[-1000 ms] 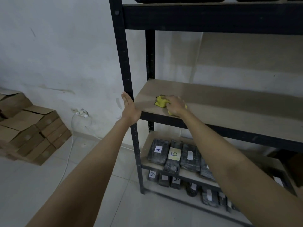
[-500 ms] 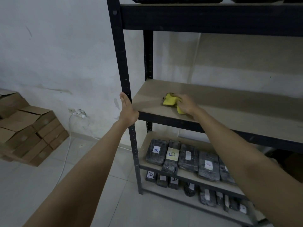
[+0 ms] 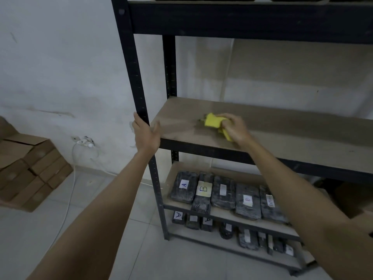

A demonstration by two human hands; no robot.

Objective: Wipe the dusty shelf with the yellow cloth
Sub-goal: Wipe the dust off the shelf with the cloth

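A bare tan shelf board [image 3: 282,130] sits at chest height in a black metal rack. On its left part lies the crumpled yellow cloth [image 3: 213,121], and my right hand [image 3: 234,128] grips it with curled fingers and holds it down on the board. Part of the cloth is hidden under that hand. My left hand [image 3: 146,134] rests on the rack's front left post [image 3: 134,65] at the shelf corner, fingers straight, thumb lying over the board's edge.
Black wrapped packs [image 3: 222,190] with letter labels fill the two lower shelves. Cardboard boxes [image 3: 26,168] are stacked on the tiled floor at the left. A white cable [image 3: 68,199] runs from a wall socket [image 3: 84,141]. Another shelf beam [image 3: 242,19] hangs overhead.
My right hand has slid the yellow cloth to the right along the shelf, away from the front left corner. My left hand has stayed on the post.
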